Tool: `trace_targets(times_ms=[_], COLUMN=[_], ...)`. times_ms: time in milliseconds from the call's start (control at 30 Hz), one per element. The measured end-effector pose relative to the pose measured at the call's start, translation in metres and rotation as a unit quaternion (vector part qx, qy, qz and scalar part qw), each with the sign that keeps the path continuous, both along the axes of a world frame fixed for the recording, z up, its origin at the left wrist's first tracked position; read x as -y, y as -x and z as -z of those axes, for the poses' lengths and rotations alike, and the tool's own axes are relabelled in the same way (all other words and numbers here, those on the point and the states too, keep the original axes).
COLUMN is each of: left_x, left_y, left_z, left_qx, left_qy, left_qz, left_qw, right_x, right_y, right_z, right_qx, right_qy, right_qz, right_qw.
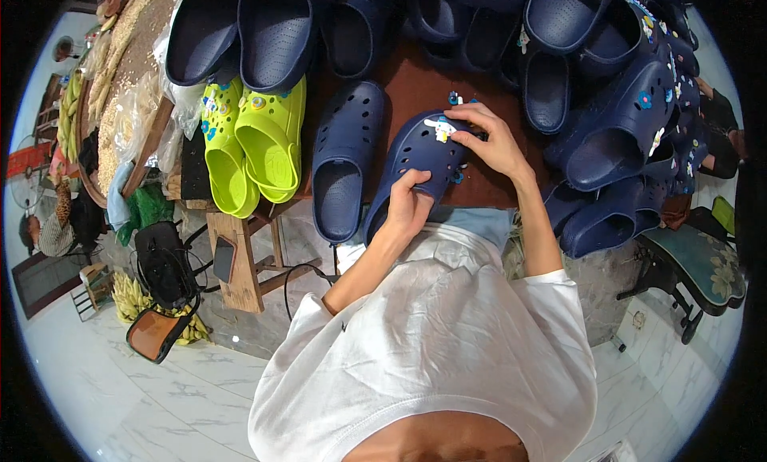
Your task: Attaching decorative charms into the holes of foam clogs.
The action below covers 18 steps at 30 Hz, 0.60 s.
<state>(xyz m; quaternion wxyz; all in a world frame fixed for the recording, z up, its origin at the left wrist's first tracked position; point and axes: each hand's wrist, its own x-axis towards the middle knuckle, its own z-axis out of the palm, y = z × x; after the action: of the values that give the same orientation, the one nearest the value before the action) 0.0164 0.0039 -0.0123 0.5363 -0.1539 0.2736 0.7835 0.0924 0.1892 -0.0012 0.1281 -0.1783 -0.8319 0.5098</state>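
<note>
A navy clog (407,154) with round holes stands in front of me, its toe pointing away. My left hand (409,206) is closed round its near side, thumb on the upper. My right hand (491,138) is at the toe, thumb and fingertips closing on the edge of a white character charm (439,128) on the clog; the fingers partly cover it. Small blue charms (455,99) lie just past the toe, and another blue charm (458,174) lies right of the clog. To the left rests a second navy clog (347,158) without charms.
Lime green clogs (268,146) with charms stand farther left. Many navy clogs (276,31) crowd the brown table (411,75) at the back, and charm-covered navy clogs (619,134) pile up at right. A phone (224,258) lies on a wooden stool (240,290). A chair (691,262) stands at right.
</note>
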Motion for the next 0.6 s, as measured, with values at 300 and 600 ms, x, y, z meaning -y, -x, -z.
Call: trace_targets(times_ms=[300, 600], left_x=[0.003, -0.002], left_y=[0.005, 0.01], left_z=[0.006, 0.008], left_qx=[0.019, 0.019], left_qy=[-0.005, 0.002], left_qz=[0.011, -0.014], left_qw=[1.0, 1.0], right_x=[0.0, 0.005], right_y=[0.008, 0.008], right_z=[0.001, 0.006], right_qx=[0.057, 0.041], right_qy=[-0.105, -0.113], right_qz=[-0.047, 0.001], right_qw=[0.992, 0.993])
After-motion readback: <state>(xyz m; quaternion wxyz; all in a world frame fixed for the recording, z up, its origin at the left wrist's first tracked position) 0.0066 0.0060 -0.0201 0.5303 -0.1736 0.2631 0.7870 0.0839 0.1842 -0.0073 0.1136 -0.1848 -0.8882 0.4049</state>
